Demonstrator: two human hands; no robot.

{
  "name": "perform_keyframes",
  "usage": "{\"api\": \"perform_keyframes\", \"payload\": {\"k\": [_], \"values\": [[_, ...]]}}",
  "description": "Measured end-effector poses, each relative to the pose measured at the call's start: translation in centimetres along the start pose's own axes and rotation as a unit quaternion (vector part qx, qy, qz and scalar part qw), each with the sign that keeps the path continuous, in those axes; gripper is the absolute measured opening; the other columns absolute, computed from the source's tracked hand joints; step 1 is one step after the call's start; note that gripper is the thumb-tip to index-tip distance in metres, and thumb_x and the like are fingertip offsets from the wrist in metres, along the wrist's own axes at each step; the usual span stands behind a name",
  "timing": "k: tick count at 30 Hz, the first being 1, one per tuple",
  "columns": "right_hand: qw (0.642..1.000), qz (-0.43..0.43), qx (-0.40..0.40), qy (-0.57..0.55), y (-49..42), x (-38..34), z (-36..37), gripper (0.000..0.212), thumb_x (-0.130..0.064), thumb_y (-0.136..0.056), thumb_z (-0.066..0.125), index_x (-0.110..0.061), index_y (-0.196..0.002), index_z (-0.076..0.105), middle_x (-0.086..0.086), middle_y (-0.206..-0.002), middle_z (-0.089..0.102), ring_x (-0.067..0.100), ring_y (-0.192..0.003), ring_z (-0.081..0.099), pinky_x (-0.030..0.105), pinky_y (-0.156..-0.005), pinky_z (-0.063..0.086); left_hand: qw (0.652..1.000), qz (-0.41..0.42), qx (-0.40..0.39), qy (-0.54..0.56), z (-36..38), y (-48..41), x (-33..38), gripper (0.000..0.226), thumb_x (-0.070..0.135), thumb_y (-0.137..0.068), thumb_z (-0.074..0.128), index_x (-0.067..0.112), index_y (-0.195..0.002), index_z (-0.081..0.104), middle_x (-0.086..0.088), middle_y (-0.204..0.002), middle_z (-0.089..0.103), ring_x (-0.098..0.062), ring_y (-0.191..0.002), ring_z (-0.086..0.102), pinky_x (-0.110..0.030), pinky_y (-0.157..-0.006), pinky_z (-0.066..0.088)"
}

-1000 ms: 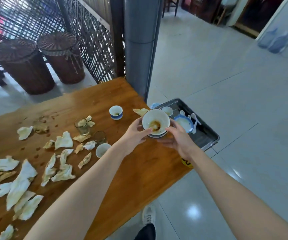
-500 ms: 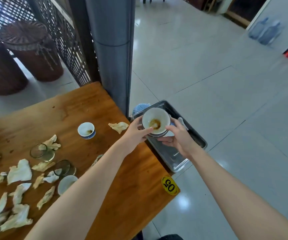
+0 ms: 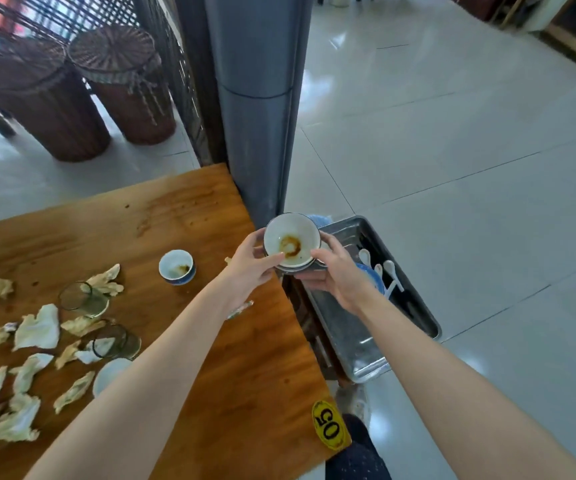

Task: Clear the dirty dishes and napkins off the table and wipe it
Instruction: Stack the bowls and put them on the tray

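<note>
Both hands hold a small stack of dirty white bowls (image 3: 291, 242), the top one stained with brown sauce, above the table's right edge. My left hand (image 3: 250, 266) grips its left rim; my right hand (image 3: 337, 271) curls round its right side and underside. Beside the table stands a metal tray (image 3: 349, 327) holding white spoons (image 3: 388, 270) and a blue-rimmed bowl (image 3: 369, 275), partly hidden by my right hand. On the wooden table (image 3: 182, 216) lie a small dirty cup (image 3: 177, 267), two glasses (image 3: 82, 299), a white cup (image 3: 108, 374) and several crumpled napkins (image 3: 37, 329).
A grey pillar (image 3: 255, 98) rises at the table's far right corner. Two wicker baskets (image 3: 82, 88) stand by a lattice screen behind the table. A yellow "05" sticker (image 3: 328, 429) marks the near corner. Tiled floor spreads to the right.
The view has shifted. The bowl stack, still gripped in both hands, now sits over the table's right edge beside the tray, where spoons and a blue-rimmed bowl show again.
</note>
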State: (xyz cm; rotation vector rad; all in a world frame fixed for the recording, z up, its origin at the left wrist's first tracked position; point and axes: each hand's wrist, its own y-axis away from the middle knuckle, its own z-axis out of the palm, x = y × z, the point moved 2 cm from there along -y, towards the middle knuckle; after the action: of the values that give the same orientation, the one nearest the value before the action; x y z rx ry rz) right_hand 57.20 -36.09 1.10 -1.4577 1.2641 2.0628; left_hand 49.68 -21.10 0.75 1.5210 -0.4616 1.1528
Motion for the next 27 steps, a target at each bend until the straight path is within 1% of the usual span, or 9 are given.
{"api": "perform_keyframes", "payload": {"k": [4, 8, 9, 12, 15, 20, 23, 25, 27], "values": [[0.999, 0.02, -0.029, -0.009, -3.7, 0.1, -3.9, 0.032, -0.018, -0.096, 0.046, -0.034, -0.124, 0.045, 0.008, -0.124, 0.061, 0.03, -0.089, 0.071, 0.031, -0.07, 0.055, 1.0, -0.009, 0.022, 0.003, 2.6, -2.8, 0.0, 0.065, 0.016, -0.086, 0.07, 0.031, -0.139, 0.035, -0.006, -0.129, 0.052, -0.024, -0.119, 0.053, -0.041, -0.101, 0.044], [0.998, 0.048, -0.048, 0.001, -8.4, 0.0, -9.1, 0.034, -0.014, -0.093, 0.047, -0.036, -0.118, 0.049, 0.006, -0.115, 0.066, 0.029, -0.083, 0.072, 0.03, -0.065, 0.053, 0.997, -0.039, 0.063, 0.032, 6.5, -7.4, -0.6, 0.072, 0.015, -0.086, 0.071, 0.029, -0.143, 0.029, -0.004, -0.133, 0.05, -0.023, -0.119, 0.054, -0.035, -0.088, 0.048], [0.997, 0.051, -0.052, 0.002, -9.6, 0.0, -10.6, 0.035, -0.014, -0.092, 0.048, -0.037, -0.117, 0.05, 0.007, -0.116, 0.065, 0.03, -0.084, 0.071, 0.03, -0.065, 0.054, 0.996, -0.044, 0.071, 0.034, 7.8, -8.7, -0.8, 0.068, 0.016, -0.086, 0.071, 0.03, -0.14, 0.031, -0.002, -0.135, 0.049, -0.022, -0.12, 0.053, -0.034, -0.086, 0.049], [0.995, 0.067, -0.074, 0.01, -12.3, 0.6, -15.4, 0.044, -0.021, -0.085, 0.054, -0.032, -0.128, 0.046, 0.006, -0.116, 0.064, 0.033, -0.091, 0.07, 0.038, -0.078, 0.056, 0.993, -0.081, 0.086, 0.025, 11.7, -12.8, -1.7, 0.065, 0.02, -0.084, 0.073, 0.03, -0.135, 0.033, 0.002, -0.139, 0.045, -0.018, -0.122, 0.049, -0.036, -0.091, 0.048], [0.994, 0.087, -0.06, 0.017, -15.0, 1.4, -20.0, 0.04, -0.017, -0.088, 0.053, -0.031, -0.126, 0.049, 0.003, -0.111, 0.066, 0.032, -0.089, 0.07, 0.029, -0.066, 0.054, 0.99, -0.108, 0.09, 0.031, 15.2, -16.9, -3.0, 0.063, 0.02, -0.083, 0.074, 0.028, -0.131, 0.034, 0.002, -0.143, 0.044, -0.016, -0.119, 0.047, -0.036, -0.089, 0.046], [0.992, 0.113, -0.043, 0.026, -19.4, 4.3, -25.8, 0.037, -0.013, -0.092, 0.051, -0.035, -0.122, 0.053, 0.002, -0.108, 0.069, 0.03, -0.086, 0.07, 0.028, -0.065, 0.052, 0.988, -0.116, 0.09, 0.054, 19.4, -22.8, -5.9, 0.057, 0.011, -0.084, 0.073, 0.024, -0.126, 0.037, -0.003, -0.142, 0.044, -0.015, -0.121, 0.048, -0.023, -0.076, 0.052], [0.992, 0.122, -0.031, 0.018, -21.9, 6.1, -28.2, 0.04, -0.016, -0.087, 0.058, -0.034, -0.123, 0.055, 0.002, -0.108, 0.07, 0.029, -0.085, 0.071, 0.028, -0.063, 0.054, 0.988, -0.11, 0.095, 0.052, 21.4, -25.9, -8.1, 0.063, 0.009, -0.084, 0.072, 0.013, -0.136, 0.036, -0.008, -0.141, 0.044, -0.018, -0.128, 0.045, -0.036, -0.093, 0.052], [0.991, 0.132, -0.025, 0.024, -23.5, 7.3, -29.4, 0.041, -0.02, -0.079, 0.057, -0.038, -0.116, 0.057, -0.003, -0.103, 0.069, 0.026, -0.076, 0.071, 0.025, -0.059, 0.053, 0.986, -0.115, 0.109, 0.049, 22.6, -27.7, -9.6, 0.062, 0.008, -0.085, 0.071, 0.012, -0.136, 0.035, -0.007, -0.138, 0.046, -0.017, -0.123, 0.048, -0.034, -0.094, 0.051], [0.99, 0.139, -0.022, 0.031, -25.1, 8.9, -30.6, 0.039, -0.016, -0.083, 0.056, -0.041, -0.112, 0.058, -0.004, -0.1, 0.069, 0.023, -0.07, 0.071, 0.024, -0.057, 0.053, 0.981, -0.125, 0.138, 0.056, 23.5, -29.3, -11.2, 0.059, 0.008, -0.085, 0.07, 0.015, -0.134, 0.037, -0.006, -0.132, 0.049, -0.019, -0.117, 0.051, -0.037, -0.097, 0.049]]}}
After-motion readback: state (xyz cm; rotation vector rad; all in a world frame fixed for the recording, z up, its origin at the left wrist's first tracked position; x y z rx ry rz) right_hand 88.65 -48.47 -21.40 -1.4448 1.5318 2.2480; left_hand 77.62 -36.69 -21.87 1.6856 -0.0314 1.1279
